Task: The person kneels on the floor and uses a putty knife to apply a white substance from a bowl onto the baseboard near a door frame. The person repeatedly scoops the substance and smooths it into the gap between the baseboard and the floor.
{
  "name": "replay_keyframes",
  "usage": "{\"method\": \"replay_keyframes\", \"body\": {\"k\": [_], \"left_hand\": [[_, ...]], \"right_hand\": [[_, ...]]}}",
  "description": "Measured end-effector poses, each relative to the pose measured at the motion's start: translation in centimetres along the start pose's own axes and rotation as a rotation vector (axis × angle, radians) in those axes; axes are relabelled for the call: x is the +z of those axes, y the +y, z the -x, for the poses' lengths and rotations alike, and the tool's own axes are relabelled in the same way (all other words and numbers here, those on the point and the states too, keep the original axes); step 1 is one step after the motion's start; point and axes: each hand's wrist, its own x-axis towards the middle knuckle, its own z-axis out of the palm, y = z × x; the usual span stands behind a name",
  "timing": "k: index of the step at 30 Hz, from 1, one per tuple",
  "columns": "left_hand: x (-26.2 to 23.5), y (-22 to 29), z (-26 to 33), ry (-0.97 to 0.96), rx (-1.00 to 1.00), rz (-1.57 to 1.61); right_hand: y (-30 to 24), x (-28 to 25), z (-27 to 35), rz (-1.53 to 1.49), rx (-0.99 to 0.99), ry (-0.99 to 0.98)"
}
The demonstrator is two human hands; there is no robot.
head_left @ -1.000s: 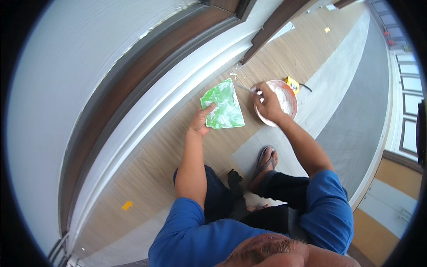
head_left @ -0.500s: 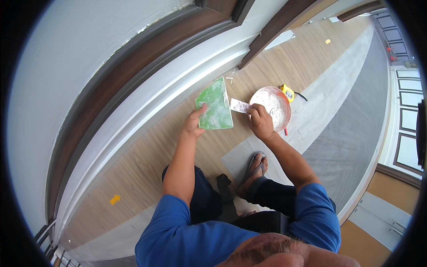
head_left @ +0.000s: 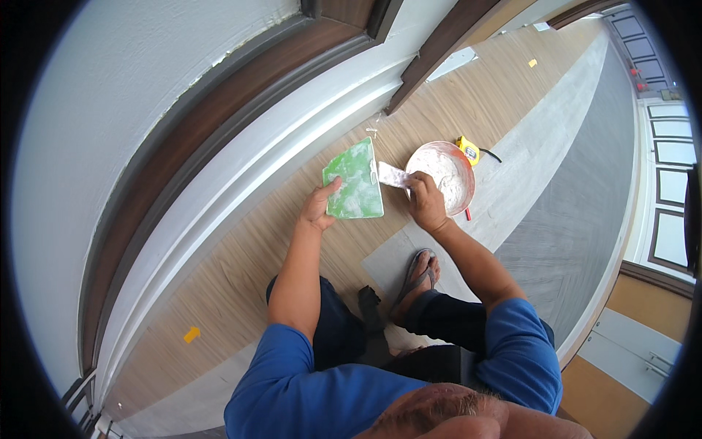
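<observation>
Green board (head_left: pixel 357 184): left hand (head_left: pixel 317 208) (at its left edge) | scraper (head_left: pixel 392 175): right hand (head_left: pixel 428 203)

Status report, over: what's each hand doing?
Left hand gripping white-smeared green board. Right hand holding flat scraper at board's right edge, contact unclear. Bowl of white paste close by, yellow tape measure beside it.

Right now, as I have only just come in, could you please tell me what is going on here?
A person in a blue shirt is handling two white-smeared things above the floor. The left hand grips a green board by its side. The right hand holds a flat scraper, its end close to the board's edge; whether they touch is hard to tell. A bowl of whitish paste sits by the right hand, with a yellow tape measure beside it.
</observation>
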Motion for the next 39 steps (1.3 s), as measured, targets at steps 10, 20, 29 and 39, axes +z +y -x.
{"method": "replay_keyframes", "body": {"k": [10,20,29,39], "left_hand": [[0.4,1.1,0.1,-0.030,-0.113,-0.199],[0.5,1.1,-1.4,-0.063,-0.286,-0.422],[-0.1,1.3,-1.7,-0.041,-0.318,-0.425],[-1.6,1.1,-2.3,-0.062,-0.336,-0.397]], "right_hand": [[1.9,-1.6,-7.0,-1.012,1.083,0.027],[3.8,4.2,-11.4,-1.173,1.409,0.118],[4.2,8.2,-14.9,-1.067,1.392,0.205],[5.1,8.8,-16.5,-1.026,1.404,0.182]]}}
